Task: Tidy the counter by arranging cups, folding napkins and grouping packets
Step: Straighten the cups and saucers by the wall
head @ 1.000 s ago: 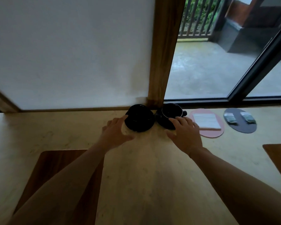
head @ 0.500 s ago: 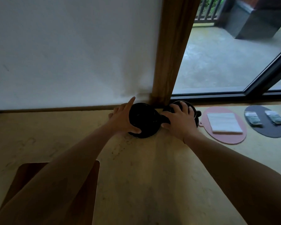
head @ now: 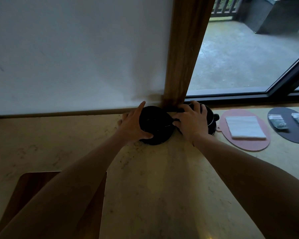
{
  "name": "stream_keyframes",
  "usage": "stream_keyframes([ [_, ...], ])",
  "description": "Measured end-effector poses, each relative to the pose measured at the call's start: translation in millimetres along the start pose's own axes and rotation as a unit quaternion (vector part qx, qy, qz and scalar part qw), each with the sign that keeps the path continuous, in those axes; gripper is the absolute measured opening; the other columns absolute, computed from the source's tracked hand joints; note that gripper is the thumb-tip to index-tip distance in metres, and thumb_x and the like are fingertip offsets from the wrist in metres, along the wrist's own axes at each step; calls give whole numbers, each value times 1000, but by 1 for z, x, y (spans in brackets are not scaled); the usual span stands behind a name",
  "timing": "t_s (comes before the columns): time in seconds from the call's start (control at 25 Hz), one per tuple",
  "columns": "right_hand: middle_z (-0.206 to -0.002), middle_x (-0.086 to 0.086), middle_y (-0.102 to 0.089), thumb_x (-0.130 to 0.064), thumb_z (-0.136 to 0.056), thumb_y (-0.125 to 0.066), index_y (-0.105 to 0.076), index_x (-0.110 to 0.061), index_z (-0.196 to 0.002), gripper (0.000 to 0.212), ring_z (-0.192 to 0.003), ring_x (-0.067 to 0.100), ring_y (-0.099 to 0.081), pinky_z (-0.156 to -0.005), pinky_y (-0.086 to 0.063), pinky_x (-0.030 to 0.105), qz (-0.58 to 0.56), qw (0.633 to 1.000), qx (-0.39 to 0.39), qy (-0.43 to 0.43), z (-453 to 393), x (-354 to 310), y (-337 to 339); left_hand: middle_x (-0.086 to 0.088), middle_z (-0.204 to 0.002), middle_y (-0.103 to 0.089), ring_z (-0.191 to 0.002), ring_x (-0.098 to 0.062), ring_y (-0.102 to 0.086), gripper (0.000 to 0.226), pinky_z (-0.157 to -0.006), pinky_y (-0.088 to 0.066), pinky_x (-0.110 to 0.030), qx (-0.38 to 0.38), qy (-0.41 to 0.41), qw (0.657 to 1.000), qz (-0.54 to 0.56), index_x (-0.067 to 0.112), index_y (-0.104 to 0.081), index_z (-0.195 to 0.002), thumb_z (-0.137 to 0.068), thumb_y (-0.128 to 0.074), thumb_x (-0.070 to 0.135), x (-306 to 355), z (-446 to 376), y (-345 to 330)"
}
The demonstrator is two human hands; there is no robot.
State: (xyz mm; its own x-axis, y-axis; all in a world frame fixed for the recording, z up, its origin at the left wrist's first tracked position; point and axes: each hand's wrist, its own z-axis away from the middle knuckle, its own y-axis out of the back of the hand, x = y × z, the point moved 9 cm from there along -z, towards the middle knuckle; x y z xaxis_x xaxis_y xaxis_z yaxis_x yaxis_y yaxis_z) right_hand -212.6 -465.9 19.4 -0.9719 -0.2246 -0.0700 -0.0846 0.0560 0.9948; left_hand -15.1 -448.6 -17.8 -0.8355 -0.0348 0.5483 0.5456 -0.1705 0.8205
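A: Where are the cups rn?

B: Back of the desk, right at the foot of the wooden post. Two black ones side by side, touching or nearly. Left cup sits on a saucer; right cup is mostly hidden, its handle sticking out to the right twd the pink mat.

A: Hands?

B: Left hand wraps the left cup's saucer from its left side, thumb on the near rim, fingers spread wide round the back. Right hand lies over the right cup, fingers curled on top, so it's holding that one. Each hand is on its own cup, no crossing.

A: What does the next bit turn on?

B: Imo the pair's line, left to right along the wall. Any squaring up is a small nudge sideways.

A: Rest of the job?

B: Looks sorted. White folded napkin on the pink mat, two packets together on the dark mat, further right.
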Motion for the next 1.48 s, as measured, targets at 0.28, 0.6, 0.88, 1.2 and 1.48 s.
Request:
stream_keyframes([
  [0.28,-145,-4,-45,-42,-93,-54,-64,-41,-117,26,-141,33,-18,-116,-11,56,9,1000,-4,3,-2,0,1,-2,-150,-33,-139,-33,-21,122,-107,-21,-57,14,5,999,-30,47,2,-146,-57,-83,51,2,1,-3],
  [0.6,-147,0,-41,-47,-92,-53,-58,-38,-126,35,-142,34,-17,-115,-13,59,9,1000,-18,6,-1,2,-7,-1,-151,-31,-140,-32,-20,122,-108,-20,-58,9,6,999,-35,45,2,-147,-59,-83,49,1,1,-3],
  [0.88,-159,5,-21,-56,-89,-51,-25,-32,-147,68,-147,33,-7,-115,-13,59,-18,999,-32,-37,26,28,4,0,-154,-24,-141,-31,-18,120,-109,-20,-59,23,22,999,-23,44,-1,-148,-59,-81,50,5,24,8],
  [1.2,-153,0,-35,-56,-91,-50,-29,-28,-146,65,-146,26,-15,-115,-15,58,-14,994,-50,-99,66,130,19,2,-152,-27,-141,-24,-20,108,-109,-20,-53,62,-33,995,-66,39,-12,-148,-62,-74,60,68,23,2],
  [1.48,-155,-1,-32,-58,-92,-44,-24,-23,-149,70,-146,24,-16,-115,-18,57,-50,994,-70,-69,60,159,-2,3,-151,-29,-142,-20,-15,101,-113,-7,-50,27,-94,986,-135,34,-17,-149,-67,-66,66,131,-15,-50],
])
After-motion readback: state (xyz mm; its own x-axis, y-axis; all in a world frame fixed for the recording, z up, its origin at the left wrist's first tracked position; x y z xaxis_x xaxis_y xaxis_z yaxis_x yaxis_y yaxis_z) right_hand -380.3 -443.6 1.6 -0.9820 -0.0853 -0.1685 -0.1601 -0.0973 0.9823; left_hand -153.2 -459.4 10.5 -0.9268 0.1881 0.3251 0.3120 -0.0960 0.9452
